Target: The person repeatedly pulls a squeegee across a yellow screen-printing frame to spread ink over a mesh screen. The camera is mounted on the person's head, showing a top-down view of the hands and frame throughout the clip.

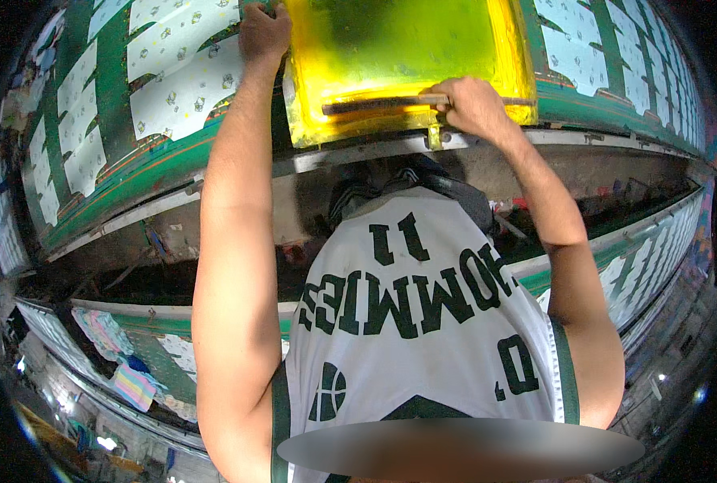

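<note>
A yellow screen-printing frame (522, 48) lies over the green table (117, 181) in front of me, its mesh stained yellow-green. My left hand (263, 34) is closed at the frame's left edge, far from my body; its fingertips are partly hidden. Near the frame's close edge, my right hand (475, 109) is wrapped around a long, thin squeegee (366, 105). The squeegee lies crosswise over the near part of the mesh. A small yellow-coated tab (434, 137) sticks out from the frame's near side, over the table's metal rail (358, 151).
Pale printed fabric pieces (183, 72) lie in rows left of the frame, and more white pieces (572, 40) lie to the right. Behind me runs another green table (161, 324). Striped, colourful cloths (135, 388) rest at its left. A narrow aisle separates the tables.
</note>
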A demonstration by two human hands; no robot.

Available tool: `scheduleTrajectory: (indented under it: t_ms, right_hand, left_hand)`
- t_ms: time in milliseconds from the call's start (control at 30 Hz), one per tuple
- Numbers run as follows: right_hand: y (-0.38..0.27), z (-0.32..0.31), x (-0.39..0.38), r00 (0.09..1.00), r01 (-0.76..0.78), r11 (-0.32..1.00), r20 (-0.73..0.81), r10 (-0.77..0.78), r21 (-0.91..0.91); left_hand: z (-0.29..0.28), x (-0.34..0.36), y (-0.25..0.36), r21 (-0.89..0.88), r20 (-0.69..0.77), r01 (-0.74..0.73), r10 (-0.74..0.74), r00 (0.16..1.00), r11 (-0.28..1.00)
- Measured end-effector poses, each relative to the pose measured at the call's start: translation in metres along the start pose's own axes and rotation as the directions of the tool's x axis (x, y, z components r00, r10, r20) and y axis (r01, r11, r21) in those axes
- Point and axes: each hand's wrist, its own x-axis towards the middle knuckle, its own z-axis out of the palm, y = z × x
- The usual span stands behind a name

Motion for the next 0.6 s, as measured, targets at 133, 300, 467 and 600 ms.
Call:
scheduleTrajectory:
  t_ms: [133, 300, 467, 600]
  right_hand:
    - [-0.013, 0.021, -0.011, 0.974, 0.032, 0.996, -0.221, -0.051, -0.087]
    - [0.009, -0.001, 0.066, 0.956, -0.026, 0.993, -0.292, -0.01, -0.118]
    - [0.066, -0.057, 0.207, 0.94, -0.007, 0.972, -0.333, -0.074, -0.236]
    - [0.111, -0.099, 0.32, 0.884, 0.026, 0.976, -0.452, -0.124, -0.216]
  left_hand:
    - [-0.005, -0.005, 0.005, -0.035, -0.042, -0.042, 0.04, 0.998, 0.999]
    - [-0.009, -0.004, 0.012, -0.02, -0.007, -0.016, 0.016, 1.0, 1.0]
    - [-0.016, -0.005, 0.023, 0.02, -0.009, 0.025, -0.025, 1.0, 0.999]
    - [-0.017, -0.007, 0.03, 0.04, -0.039, 0.045, -0.044, 0.998, 0.998]
